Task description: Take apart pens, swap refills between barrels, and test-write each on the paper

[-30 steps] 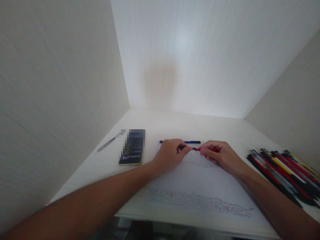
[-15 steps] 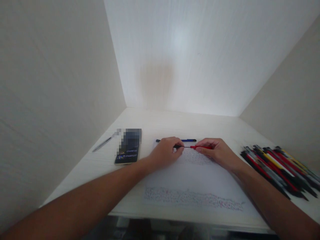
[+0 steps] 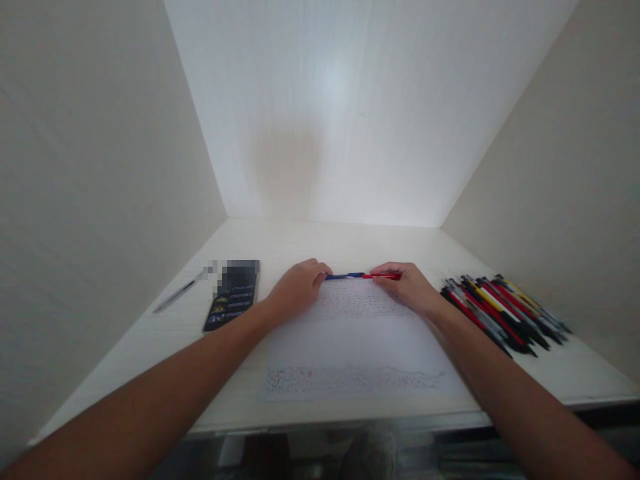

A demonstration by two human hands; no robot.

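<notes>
My left hand (image 3: 299, 288) rests curled on the top edge of a sheet of paper (image 3: 355, 340) covered in handwriting. Its fingers are closed, and what they hold is hidden. A blue pen (image 3: 345, 275) lies just past the fingertips, its left end at my left hand. My right hand (image 3: 406, 285) is closed on a red pen (image 3: 383, 275), pinching it with the tip pointing left toward the blue pen. The two hands are about a pen's length apart.
A phone (image 3: 233, 301) lies left of the paper, with a silver pen (image 3: 181, 295) further left. A pile of several red, black and yellow pens (image 3: 500, 308) lies at the right. White walls enclose the desk on three sides; its front edge (image 3: 350, 421) is near me.
The hands have drawn further apart, pulling the red pen apart, and moved toward the blue pen. The view has tilted, so everything sits further from me and lower.
</notes>
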